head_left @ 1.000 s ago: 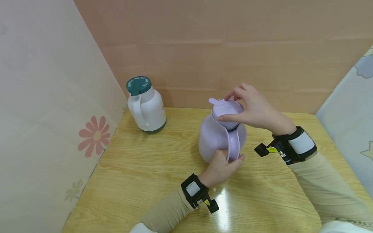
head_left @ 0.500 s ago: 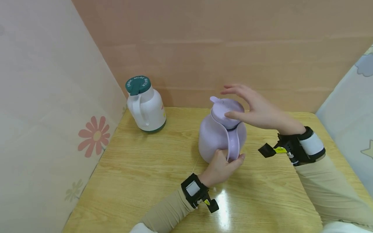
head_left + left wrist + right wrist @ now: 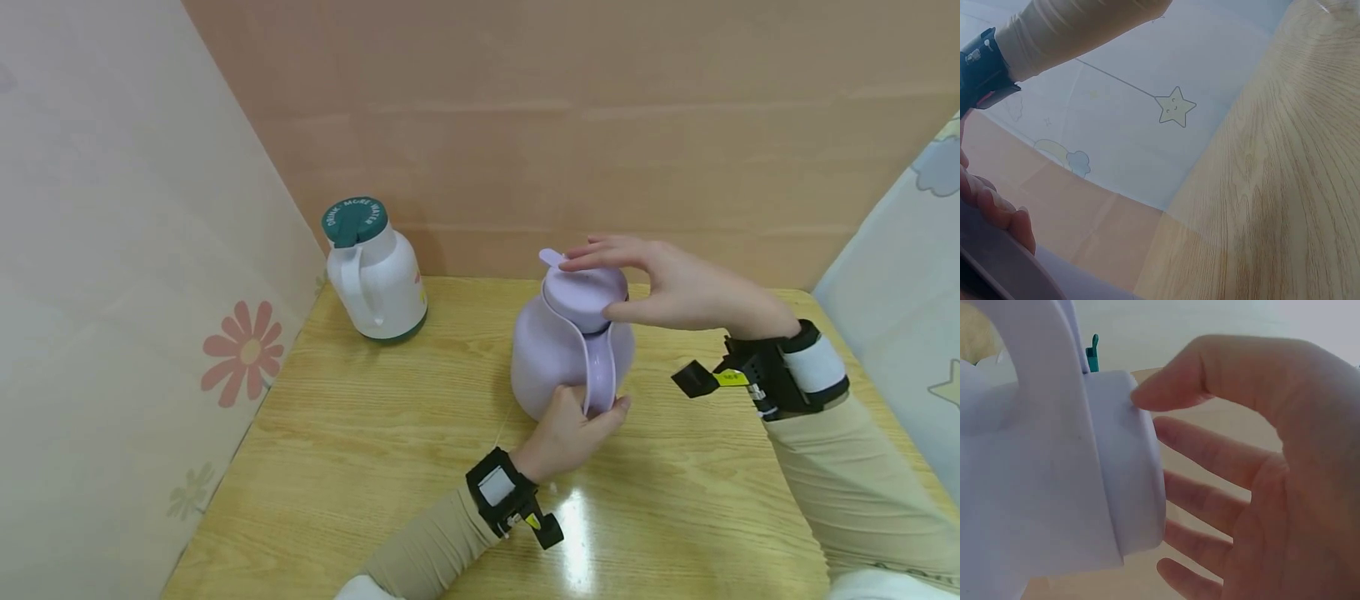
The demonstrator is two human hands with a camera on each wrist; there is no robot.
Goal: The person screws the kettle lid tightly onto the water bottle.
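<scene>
A lilac jug [image 3: 558, 358] stood upright near the middle of the wooden table [image 3: 360, 433], with its handle [image 3: 598, 375] facing the person. The left hand [image 3: 570, 429] gripped the bottom end of that handle, fingers curled round it and the thumb on the other side, pretty much pinching it in place. The left wrist view showed only fingertips [image 3: 997, 209] against a dark edge, so not much to read there.

The right hand [image 3: 667, 287] sat over the lid [image 3: 583, 292]. Its fingers were straight and a bit spread, reaching across above the lid's top, while the thumb tip touched the lid's side. The right wrist view backed that up: thumb [image 3: 1166, 387] resting on the lid's rim [image 3: 1129, 456], the other fingers fanned out past it and clear of it. So it wasn't really clamping the lid, just a thumb on it.

Off to the left, well apart and close to the back wall, was a white jug [image 3: 378, 283] with a dark green cap [image 3: 354, 221]. The side wall on the left had a pink flower sticker [image 3: 243, 350].
</scene>
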